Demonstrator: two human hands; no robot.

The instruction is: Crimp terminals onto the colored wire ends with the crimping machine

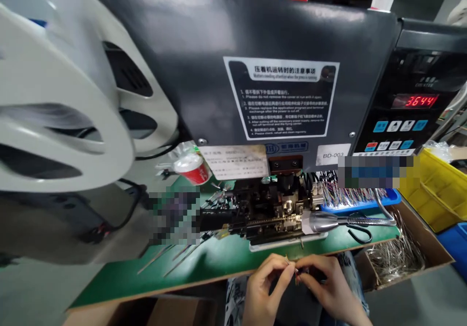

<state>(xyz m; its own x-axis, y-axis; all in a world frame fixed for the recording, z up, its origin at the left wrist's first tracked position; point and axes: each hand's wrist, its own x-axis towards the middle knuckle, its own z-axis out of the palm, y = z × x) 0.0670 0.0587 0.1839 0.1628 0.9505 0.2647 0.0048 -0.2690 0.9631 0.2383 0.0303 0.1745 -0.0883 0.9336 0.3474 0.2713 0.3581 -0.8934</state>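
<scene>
Near the front edge of the green table, my left hand (268, 287) and my right hand (330, 282) meet, fingertips close together. Both are closed in a pinch on thin coloured wires (297, 276); their red and yellow ends show between the fingers. How many wires there are, and what is on their ends, is too small to make out. Just beyond my hands stands the dark crimping press (310, 34), its metal crimping applicator (288, 207) above the table. A grey gooseneck lamp head (323, 222) points at the applicator from the right.
A blue tray (392, 199) of multicoloured wires lies behind the lamp. To the right are a cardboard box (434, 262) of wire scraps and a yellow bin (438, 190). Large white reels (109, 146) fill the left. A red-and-white cup (191, 168) stands on the green table (120, 280).
</scene>
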